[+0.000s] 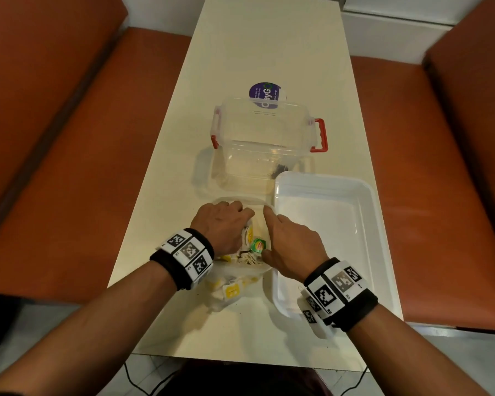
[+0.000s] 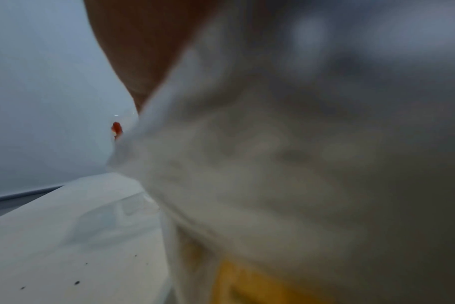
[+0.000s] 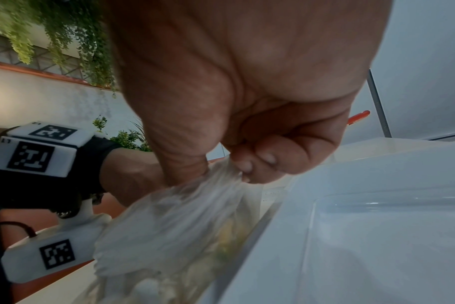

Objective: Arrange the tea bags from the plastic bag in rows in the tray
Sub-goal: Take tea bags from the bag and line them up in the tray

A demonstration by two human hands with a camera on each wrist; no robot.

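A clear plastic bag (image 1: 235,281) full of tea bags (image 1: 232,291) with yellow tags lies on the table just left of the white tray (image 1: 326,218). One tea bag with a green tag (image 1: 257,244) shows in the bag's open mouth. My left hand (image 1: 223,224) grips the left side of the bag's mouth. My right hand (image 1: 289,241) pinches the right side; in the right wrist view its thumb and fingers (image 3: 247,164) bunch the plastic bag (image 3: 190,216). The tray (image 3: 377,226) holds nothing. The left wrist view is blurred by the bag (image 2: 273,164).
A clear plastic box (image 1: 263,144) with red clasps stands behind the bag and tray, with a purple round sticker (image 1: 265,92) past it. Orange benches (image 1: 55,138) flank the narrow white table (image 1: 269,52). The table's near edge is close to my forearms.
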